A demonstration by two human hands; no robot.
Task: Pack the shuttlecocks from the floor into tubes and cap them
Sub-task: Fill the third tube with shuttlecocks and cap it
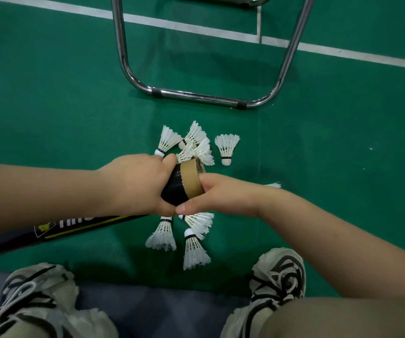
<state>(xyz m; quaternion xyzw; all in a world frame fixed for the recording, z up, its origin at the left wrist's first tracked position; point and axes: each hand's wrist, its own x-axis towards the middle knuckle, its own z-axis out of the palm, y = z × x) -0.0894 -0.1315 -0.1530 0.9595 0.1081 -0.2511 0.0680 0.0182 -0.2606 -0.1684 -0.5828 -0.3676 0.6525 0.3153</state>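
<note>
A long black tube (57, 230) with a bare cardboard rim (191, 178) runs from lower left up to the centre. My left hand (138, 184) grips it just below the rim. My right hand (218, 193) is at the open end, fingers reaching over the rim and thumb under the tube; what they hold is hidden. White feather shuttlecocks lie on the green floor: a cluster (194, 142) just beyond the tube, a single one (227, 147) to its right, and three (194, 247) below my hands.
A chrome tubular chair frame (196, 96) stands on the floor beyond the shuttlecocks. White court lines (186, 25) cross the far floor. My two sneakers (279, 272) sit at the bottom edge. A shuttlecock's feather tip (273, 185) pokes out behind my right wrist.
</note>
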